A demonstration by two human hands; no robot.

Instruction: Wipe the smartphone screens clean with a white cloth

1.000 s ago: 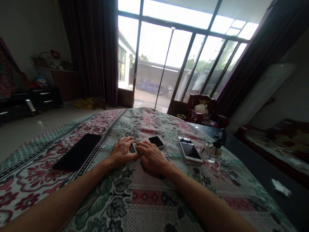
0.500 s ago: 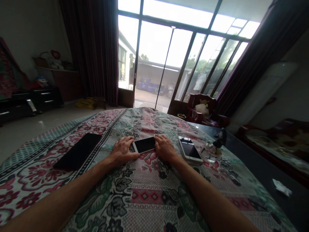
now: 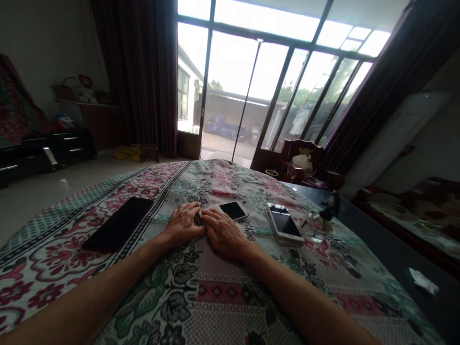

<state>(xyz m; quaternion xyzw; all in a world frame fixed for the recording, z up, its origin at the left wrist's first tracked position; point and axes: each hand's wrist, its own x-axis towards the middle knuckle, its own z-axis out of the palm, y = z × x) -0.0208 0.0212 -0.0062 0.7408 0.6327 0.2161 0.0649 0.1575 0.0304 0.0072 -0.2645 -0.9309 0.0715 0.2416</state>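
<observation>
A white-edged phone [image 3: 233,210] with a dark screen lies on the floral cloth [image 3: 201,287] in the middle. My left hand [image 3: 183,224] rests beside its near left end, fingers curled down onto the cloth at the phone's edge. Lying flat over the near part of the phone is my right hand [image 3: 223,232], its fingers stretched toward the left hand. The two hands touch. Only the far right half of the phone shows.
A black phone [image 3: 118,224] lies to the left on the cloth. A second white phone [image 3: 283,224] lies to the right, with a small dark object [image 3: 328,211] beyond it. A dark table edge [image 3: 381,249] with a white scrap [image 3: 423,281] is at the right.
My right hand has slid left from the phone's right end across its screen, meeting the left hand. The phone has turned slightly. My left hand has stayed put.
</observation>
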